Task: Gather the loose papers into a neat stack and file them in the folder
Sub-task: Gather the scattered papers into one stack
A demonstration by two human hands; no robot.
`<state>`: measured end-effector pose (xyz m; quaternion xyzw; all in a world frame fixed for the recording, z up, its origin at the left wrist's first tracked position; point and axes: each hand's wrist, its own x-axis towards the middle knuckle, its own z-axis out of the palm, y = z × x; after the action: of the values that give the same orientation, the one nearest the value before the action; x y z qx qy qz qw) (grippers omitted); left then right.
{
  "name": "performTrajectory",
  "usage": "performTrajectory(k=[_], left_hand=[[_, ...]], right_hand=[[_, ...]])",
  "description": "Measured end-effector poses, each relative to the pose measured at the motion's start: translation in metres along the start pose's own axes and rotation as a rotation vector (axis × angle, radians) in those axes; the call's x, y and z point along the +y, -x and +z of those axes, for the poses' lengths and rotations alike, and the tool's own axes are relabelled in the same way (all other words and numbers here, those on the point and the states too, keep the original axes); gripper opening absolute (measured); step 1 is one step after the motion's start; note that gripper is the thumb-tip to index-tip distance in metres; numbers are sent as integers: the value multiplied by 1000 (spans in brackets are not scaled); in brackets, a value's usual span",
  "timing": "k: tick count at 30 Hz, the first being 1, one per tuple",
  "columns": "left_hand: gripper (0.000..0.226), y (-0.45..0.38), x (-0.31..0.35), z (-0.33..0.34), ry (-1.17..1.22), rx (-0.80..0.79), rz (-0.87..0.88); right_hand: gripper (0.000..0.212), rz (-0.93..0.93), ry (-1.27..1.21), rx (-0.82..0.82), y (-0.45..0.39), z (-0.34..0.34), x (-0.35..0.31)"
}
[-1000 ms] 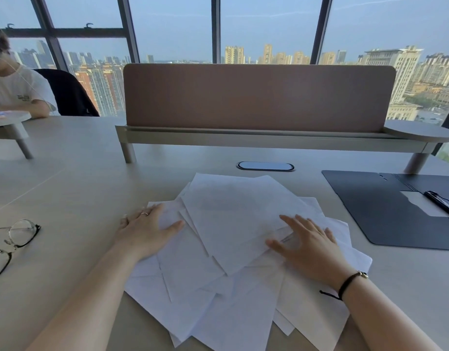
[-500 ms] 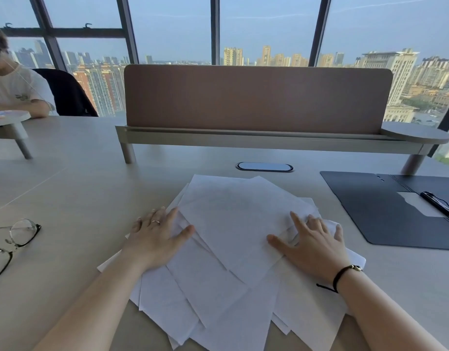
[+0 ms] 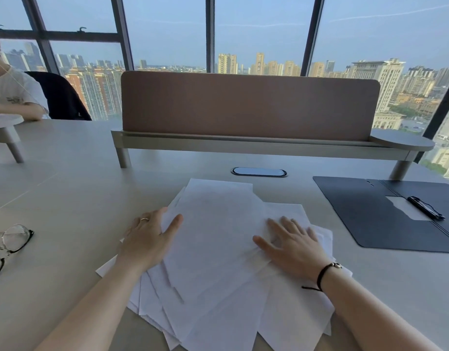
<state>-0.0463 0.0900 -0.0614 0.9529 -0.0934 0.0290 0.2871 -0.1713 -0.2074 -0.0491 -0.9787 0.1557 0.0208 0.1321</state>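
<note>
Now both hands lie flat on the loose papers [image 3: 213,249], a fanned, overlapping heap of white sheets in the middle of the counter [image 3: 66,188]. On the heap's left edge, the left hand [image 3: 148,239] has its palm down and fingers straight, the thumb reaching onto the top sheet and a ring on one finger. Spread open on the right side of the heap, the right hand [image 3: 293,245] presses the sheets down, fingers apart, a dark cord bracelet on its wrist. To the right of the papers and apart from them, the dark folder [image 3: 365,214] lies open on the counter with a black clip [image 3: 424,207] on its inner face. A pair of glasses [image 3: 8,245] rests at the counter's left edge. Behind the papers stands a brown divider panel [image 3: 248,105], and another person [image 3: 13,95] sits at far left.
</note>
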Motion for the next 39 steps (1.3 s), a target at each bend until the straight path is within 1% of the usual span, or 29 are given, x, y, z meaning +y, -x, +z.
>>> performTrajectory(k=[2,3,4,6,9,13,15,16,17,19,21,22,23,24,25,27,28,29,30,31,33,34,36,39], left_hand=[[68,-1,2,-1,8,52,-28],[66,-2,2,-2,9,79,-46],[65,-2,2,-3,6,108,-64],[63,-2,1,-4,-15,160,-90],[63,0,5,-11,-50,202,-80],[63,6,12,-18,-108,232,-55],[66,7,13,-21,-191,237,-34],[70,7,13,-21,-242,218,-15],[76,5,11,-20,-281,167,2],[89,3,7,-13,-308,-12,32],[99,3,5,-7,-290,-182,56],[101,5,6,-6,-281,-228,67],[100,7,9,-8,-250,-242,77],[96,9,13,-11,-202,-217,80],[89,12,18,-14,-150,-144,88],[70,15,25,-18,-55,74,84],[66,15,25,-19,-23,144,76],[66,13,23,-19,-12,154,71],[71,11,18,-18,-28,99,65],[79,8,11,-15,-72,10,65],[96,3,2,-8,-209,-169,64],[99,2,1,-5,-267,-219,64],[100,3,5,-2,-294,-255,78],[106,7,15,-1,-299,-285,121]], right_hand=[[86,-41,-92,-23,14,-5,-5],[90,-28,-144,13,19,-9,-2],[95,-5,-179,85,23,-14,4],[93,75,-144,192,31,-19,19],[90,133,-55,173,50,-18,27],[92,145,19,216,74,-8,11],[93,136,58,172,79,-3,-1],[95,119,85,125,79,2,-5],[101,100,103,67,76,6,-8],[110,59,94,-22,65,10,-9],[111,22,67,-39,46,9,-4],[109,6,54,-24,37,8,-1],[107,-7,39,-3,28,7,2],[102,-16,23,19,22,7,5],[97,-27,5,37,17,7,7],[90,-58,-35,76,12,8,10],[88,-63,-47,106,11,8,11],[87,-52,-49,147,11,8,14],[87,-23,-45,190,12,7,17],[88,17,-39,220,12,7,21],[96,90,-21,190,15,8,28],[101,109,1,149,16,10,31],[110,125,39,96,17,12,31],[118,145,48,74,17,11,24]])
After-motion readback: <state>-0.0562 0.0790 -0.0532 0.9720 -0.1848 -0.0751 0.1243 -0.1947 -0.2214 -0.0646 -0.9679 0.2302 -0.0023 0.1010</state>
